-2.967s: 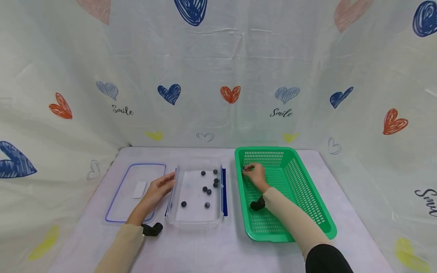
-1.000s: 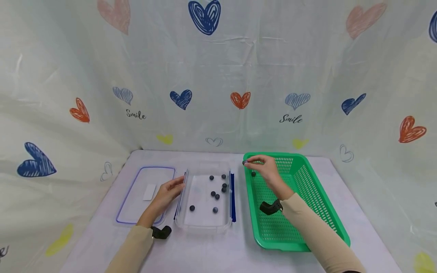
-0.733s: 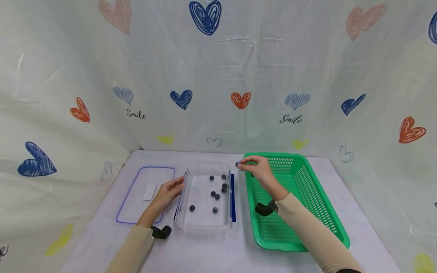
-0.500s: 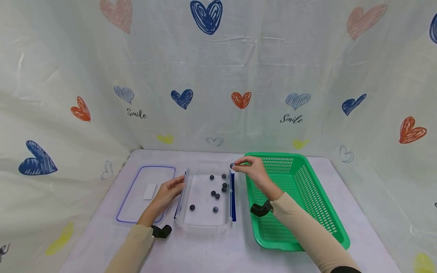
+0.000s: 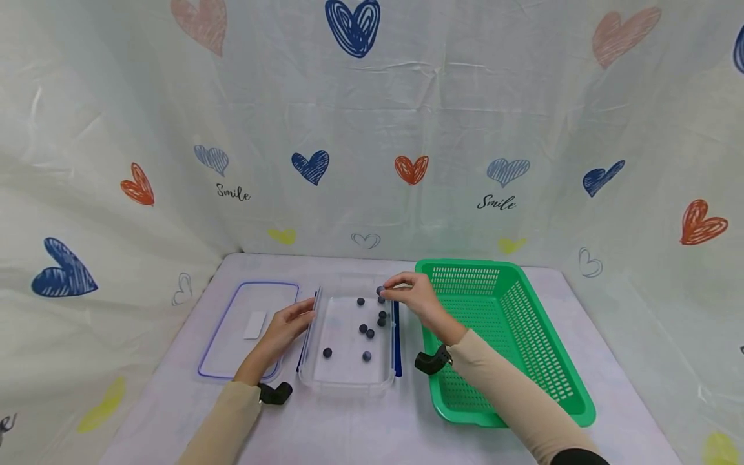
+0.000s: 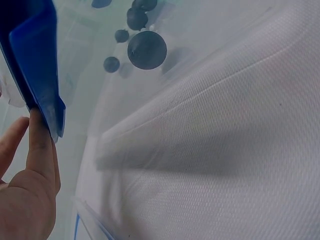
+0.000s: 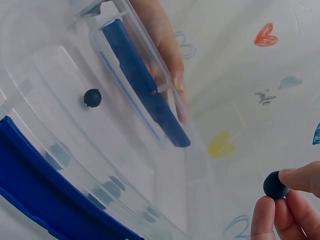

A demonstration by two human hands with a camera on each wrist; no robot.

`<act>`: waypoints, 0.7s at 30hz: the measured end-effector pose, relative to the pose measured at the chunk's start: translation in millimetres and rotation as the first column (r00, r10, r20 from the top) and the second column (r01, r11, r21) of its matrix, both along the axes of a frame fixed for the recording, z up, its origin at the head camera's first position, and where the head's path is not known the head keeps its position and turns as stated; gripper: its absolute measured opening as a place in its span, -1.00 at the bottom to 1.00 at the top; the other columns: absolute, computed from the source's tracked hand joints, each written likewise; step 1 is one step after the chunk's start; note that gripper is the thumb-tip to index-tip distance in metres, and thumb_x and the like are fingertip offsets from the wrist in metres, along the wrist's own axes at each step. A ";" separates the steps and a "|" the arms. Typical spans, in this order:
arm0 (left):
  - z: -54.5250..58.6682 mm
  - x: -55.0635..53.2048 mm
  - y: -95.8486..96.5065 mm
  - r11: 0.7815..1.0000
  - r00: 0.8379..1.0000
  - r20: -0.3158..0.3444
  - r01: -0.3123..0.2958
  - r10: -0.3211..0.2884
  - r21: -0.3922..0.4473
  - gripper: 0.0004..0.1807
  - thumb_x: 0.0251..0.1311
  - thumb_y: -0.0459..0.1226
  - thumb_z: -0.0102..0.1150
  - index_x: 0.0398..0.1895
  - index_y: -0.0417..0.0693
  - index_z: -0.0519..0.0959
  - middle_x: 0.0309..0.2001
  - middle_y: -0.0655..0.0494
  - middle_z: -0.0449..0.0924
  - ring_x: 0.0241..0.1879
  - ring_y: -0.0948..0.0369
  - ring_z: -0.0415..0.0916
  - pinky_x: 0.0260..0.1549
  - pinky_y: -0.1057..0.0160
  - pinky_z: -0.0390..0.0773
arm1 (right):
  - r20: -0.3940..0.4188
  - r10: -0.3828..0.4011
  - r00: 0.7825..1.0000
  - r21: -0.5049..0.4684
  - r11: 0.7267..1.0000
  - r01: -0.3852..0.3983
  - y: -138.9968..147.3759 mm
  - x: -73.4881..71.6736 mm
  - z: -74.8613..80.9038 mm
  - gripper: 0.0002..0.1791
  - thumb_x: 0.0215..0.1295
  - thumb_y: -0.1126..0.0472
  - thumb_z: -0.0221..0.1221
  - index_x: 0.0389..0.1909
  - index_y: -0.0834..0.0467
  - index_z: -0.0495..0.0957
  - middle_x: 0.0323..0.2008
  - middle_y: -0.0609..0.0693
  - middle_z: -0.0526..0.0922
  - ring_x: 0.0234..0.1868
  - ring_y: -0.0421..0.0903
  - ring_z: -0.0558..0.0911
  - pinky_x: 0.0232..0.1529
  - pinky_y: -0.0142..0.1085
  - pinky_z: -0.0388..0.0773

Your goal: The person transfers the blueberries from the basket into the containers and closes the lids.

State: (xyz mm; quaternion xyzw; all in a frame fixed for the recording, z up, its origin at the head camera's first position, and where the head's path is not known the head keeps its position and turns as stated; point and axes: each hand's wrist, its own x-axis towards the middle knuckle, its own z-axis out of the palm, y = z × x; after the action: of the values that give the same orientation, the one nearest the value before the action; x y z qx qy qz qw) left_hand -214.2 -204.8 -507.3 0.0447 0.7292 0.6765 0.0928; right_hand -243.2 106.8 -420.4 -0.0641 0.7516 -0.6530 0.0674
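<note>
My right hand (image 5: 415,298) pinches a blueberry (image 7: 275,185) between thumb and fingertips, above the far right corner of the clear plastic box (image 5: 347,387). Several more blueberries (image 5: 367,356) lie scattered on the box floor. The right wrist view shows the held blueberry close up, raised clear of the others. My left hand (image 5: 286,330) rests against the box's left side with its fingers extended. In the left wrist view, those fingers (image 6: 39,150) touch the wall by the blue clip (image 6: 37,60). To the right stands a green slotted basket (image 5: 572,394), partly covered by my right forearm.
A clear lid with a blue rim (image 5: 203,349) lies flat at the left, a white label (image 5: 254,325) on it. The box's right blue clip (image 5: 398,339) hangs out toward the basket. Behind the table (image 5: 360,433) hangs a heart-printed curtain (image 5: 349,110).
My right hand has lifted a blueberry out of the green basket and carried it left, over the box's far right corner. My left hand has stayed at the box's left side.
</note>
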 end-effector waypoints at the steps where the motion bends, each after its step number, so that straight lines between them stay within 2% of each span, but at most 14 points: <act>1: 0.0 0.0 0.2 1.000 1.000 0.001 -0.001 0.001 0.000 -0.36 0.42 -0.18 0.17 0.46 -0.24 0.28 0.40 -0.23 0.29 0.36 -0.03 0.26 0.24 0.29 0.42 | -0.002 0.005 1.000 0.002 1.000 -0.005 -0.4 -0.2 -1.3 -0.82 0.15 0.36 0.42 -0.23 0.30 0.70 -0.15 0.08 0.67 -0.19 -0.04 0.72 0.19 0.01 0.51; 8: 0.5 -0.3 1.2 1.000 1.000 0.000 -0.009 0.009 0.004 -0.36 0.42 -0.18 0.17 0.46 -0.24 0.28 0.39 -0.23 0.30 0.36 -0.02 0.27 0.22 0.31 0.43 | -0.016 0.022 1.000 -0.010 1.000 -0.023 -0.4 -1.7 -5.9 -0.83 0.17 0.37 0.40 -0.22 0.33 0.70 -0.12 0.12 0.68 -0.19 -0.05 0.72 0.18 -0.01 0.51; 14: 0.5 -1.4 0.8 1.000 1.000 0.002 -0.006 0.006 -0.005 -0.36 0.42 -0.18 0.17 0.47 -0.24 0.27 0.41 -0.22 0.28 0.37 -0.03 0.26 0.23 0.30 0.42 | -0.011 -0.003 1.000 -0.036 0.999 0.003 3.4 -2.2 -4.1 -0.85 0.17 0.38 0.40 -0.24 0.29 0.70 -0.12 0.19 0.68 -0.20 -0.04 0.72 0.12 -0.07 0.58; 21: 0.8 0.0 0.9 1.000 1.000 0.005 -0.010 0.010 -0.014 -0.36 0.43 -0.18 0.16 0.47 -0.23 0.27 0.41 -0.21 0.28 0.37 -0.03 0.25 0.24 0.29 0.41 | -0.013 -0.020 1.000 -0.060 0.998 0.019 14.7 -2.9 -5.5 -0.81 0.18 0.37 0.40 -0.19 0.30 0.69 -0.12 0.15 0.65 -0.19 -0.07 0.70 0.03 -0.14 0.62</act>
State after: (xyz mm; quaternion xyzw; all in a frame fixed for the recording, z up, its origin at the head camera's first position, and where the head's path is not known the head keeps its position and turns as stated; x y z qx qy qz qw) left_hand -214.2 -203.9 -506.5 0.0389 0.7340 0.6718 0.0916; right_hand -246.1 121.5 -425.9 -0.0634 0.7328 -0.6754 0.0540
